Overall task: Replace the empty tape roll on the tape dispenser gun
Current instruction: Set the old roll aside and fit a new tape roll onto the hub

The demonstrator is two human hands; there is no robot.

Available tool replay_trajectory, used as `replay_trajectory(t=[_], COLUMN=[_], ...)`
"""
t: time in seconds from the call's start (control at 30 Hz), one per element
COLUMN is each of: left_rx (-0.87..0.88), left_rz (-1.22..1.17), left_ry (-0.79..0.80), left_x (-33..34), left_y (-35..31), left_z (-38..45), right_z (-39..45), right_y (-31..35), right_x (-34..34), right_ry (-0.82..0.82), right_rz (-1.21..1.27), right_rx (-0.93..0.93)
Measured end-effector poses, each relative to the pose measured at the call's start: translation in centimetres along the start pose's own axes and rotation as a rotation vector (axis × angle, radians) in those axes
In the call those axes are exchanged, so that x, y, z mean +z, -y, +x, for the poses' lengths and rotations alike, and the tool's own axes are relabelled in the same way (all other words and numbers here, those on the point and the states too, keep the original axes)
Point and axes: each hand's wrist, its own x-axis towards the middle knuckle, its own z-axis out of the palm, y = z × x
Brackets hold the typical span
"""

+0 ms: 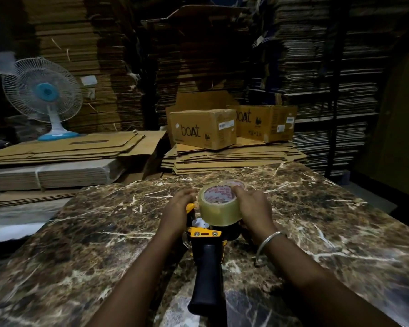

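Observation:
A yellow and black tape dispenser gun lies on the marble table, its black handle pointing toward me. A full roll of clear tape with a red-printed white core sits at the gun's front, over its spindle. My right hand grips the roll from the right, thumb inside the core. My left hand holds the gun's front end on the left of the roll. A second roll or core peeks out just behind the tape; I cannot tell which it is.
Two cardboard boxes marked "boAt" stand on flattened cartons beyond the table. A white and blue fan stands at back left on more flat cardboard. Tall stacks of cartons wall in the back and right.

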Motion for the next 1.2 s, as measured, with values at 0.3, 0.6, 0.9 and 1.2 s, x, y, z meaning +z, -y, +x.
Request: replay_trajectory(t=[0.3,0.6,0.9,1.2], left_rx=[0.018,0.094,0.018,-0.046], left_rz=[0.021,0.181,0.286,0.268], left_ry=[0.007,0.043,0.153,0.21], left_x=[-0.5,-0.4,-0.1,-0.2], left_y=[-0.3,-0.3,-2.4,-2.2], left_z=[0.4,1.3,3.5,3.7], right_z=[-0.2,-0.4,0.0,0.6], right_y=[-0.8,-1.9,-2.4,-3.2], right_x=[-0.8,-1.5,-0.4,-0.3], right_ry=[0.114,0.288,0.251,0.206], right_rz=[0.067,0.186,0.288,0.31], right_rx=[-0.013,-0.094,-0.101,-0.099])
